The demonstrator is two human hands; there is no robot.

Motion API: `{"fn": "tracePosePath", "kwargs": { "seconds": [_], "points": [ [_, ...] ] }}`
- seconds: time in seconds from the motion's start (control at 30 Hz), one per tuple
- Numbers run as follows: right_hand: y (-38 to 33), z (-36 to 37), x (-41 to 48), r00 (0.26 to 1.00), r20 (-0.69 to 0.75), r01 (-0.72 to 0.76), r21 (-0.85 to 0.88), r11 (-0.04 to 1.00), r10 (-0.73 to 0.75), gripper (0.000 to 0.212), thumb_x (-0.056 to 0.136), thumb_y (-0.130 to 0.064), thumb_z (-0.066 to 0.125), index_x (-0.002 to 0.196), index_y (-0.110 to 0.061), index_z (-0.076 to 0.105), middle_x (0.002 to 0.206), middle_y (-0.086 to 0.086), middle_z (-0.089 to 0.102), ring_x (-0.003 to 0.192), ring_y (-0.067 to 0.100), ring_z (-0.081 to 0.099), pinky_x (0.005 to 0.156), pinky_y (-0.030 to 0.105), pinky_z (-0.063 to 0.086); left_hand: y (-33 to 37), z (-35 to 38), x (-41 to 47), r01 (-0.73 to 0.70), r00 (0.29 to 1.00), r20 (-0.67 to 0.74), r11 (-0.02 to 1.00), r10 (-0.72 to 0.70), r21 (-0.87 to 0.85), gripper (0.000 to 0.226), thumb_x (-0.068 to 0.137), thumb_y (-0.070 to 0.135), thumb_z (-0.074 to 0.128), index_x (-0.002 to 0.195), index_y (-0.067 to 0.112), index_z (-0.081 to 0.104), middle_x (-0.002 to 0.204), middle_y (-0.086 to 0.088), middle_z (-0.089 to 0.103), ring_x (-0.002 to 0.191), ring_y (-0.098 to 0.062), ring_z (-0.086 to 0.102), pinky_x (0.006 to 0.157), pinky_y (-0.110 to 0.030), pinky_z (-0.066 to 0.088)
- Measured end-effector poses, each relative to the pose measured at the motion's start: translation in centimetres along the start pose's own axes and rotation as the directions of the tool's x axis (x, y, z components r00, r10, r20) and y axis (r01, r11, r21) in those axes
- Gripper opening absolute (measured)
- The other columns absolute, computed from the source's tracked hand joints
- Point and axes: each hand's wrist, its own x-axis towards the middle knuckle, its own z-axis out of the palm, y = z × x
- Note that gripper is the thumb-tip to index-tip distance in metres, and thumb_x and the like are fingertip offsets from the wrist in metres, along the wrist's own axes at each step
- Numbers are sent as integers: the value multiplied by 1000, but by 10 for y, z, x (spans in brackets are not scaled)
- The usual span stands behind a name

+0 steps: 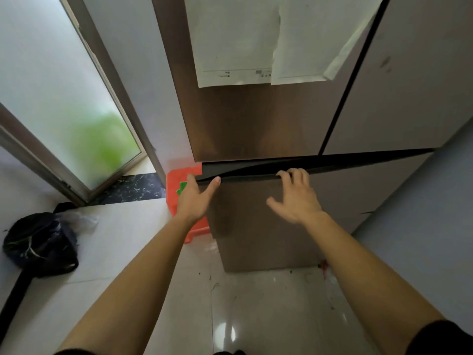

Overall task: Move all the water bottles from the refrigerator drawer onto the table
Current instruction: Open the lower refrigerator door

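A brown refrigerator (245,119) fills the upper middle of the head view. Its bottom drawer (256,226) stands slightly out, with a dark gap along its top edge. My left hand (195,198) rests at the drawer's top left corner, thumb and fingers spread on the edge. Over the same edge further right, the fingers of my right hand (294,196) are hooked. No water bottles and no table are in view; the drawer's inside is hidden.
An orange plastic stool (176,190) stands on the floor left of the drawer. A dark bag (41,244) lies on the tiles at the left. A frosted glass door (64,98) is at the left, a grey wall (422,226) at the right. Papers (243,39) hang on the fridge door.
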Motion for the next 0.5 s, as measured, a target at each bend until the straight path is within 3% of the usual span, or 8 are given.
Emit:
{"fn": "tracePosePath", "kwargs": {
  "seconds": [0.1,0.23,0.37,0.43,0.5],
  "points": [
    [13,8,-29,999,-10,33,-33,999,-33,78,86,-59,50,148,-19,26,153,8,21,148,28,2,107,53,39,-7,-3,-39,33,996,85,993,-23,-118,75,66,85,62,121,40,38,113,16,58,100,-8,61,73,-22,50],
    [26,8,-63,998,3,66,-6,998,-66,78,89,-56,47,153,-22,18,162,4,11,151,23,-11,111,55,36,-2,1,-84,85,985,168,964,-43,-253,86,76,65,72,147,40,29,129,15,48,111,-10,52,85,-23,48],
    [46,3,-104,996,-29,91,77,993,-89,68,96,-50,41,155,-23,21,165,1,10,152,18,-14,117,48,27,11,12,-144,45,992,128,961,-10,-272,63,78,42,80,128,30,42,122,8,54,107,-8,56,66,-7,46],
    [58,1,-132,993,-75,103,134,986,-94,63,99,-50,37,155,-22,25,165,1,14,153,16,-12,119,43,22,20,17,-181,12,987,156,967,29,-254,61,78,36,82,119,23,40,117,7,56,106,-4,56,66,-8,48],
    [73,-2,-163,989,-126,101,219,971,-74,64,101,-54,31,156,-21,25,165,-2,17,153,12,-9,119,38,16,27,26,-222,-37,971,226,981,80,-191,67,76,44,82,117,18,37,113,9,60,104,-3,60,72,-12,52]
  ]
}}
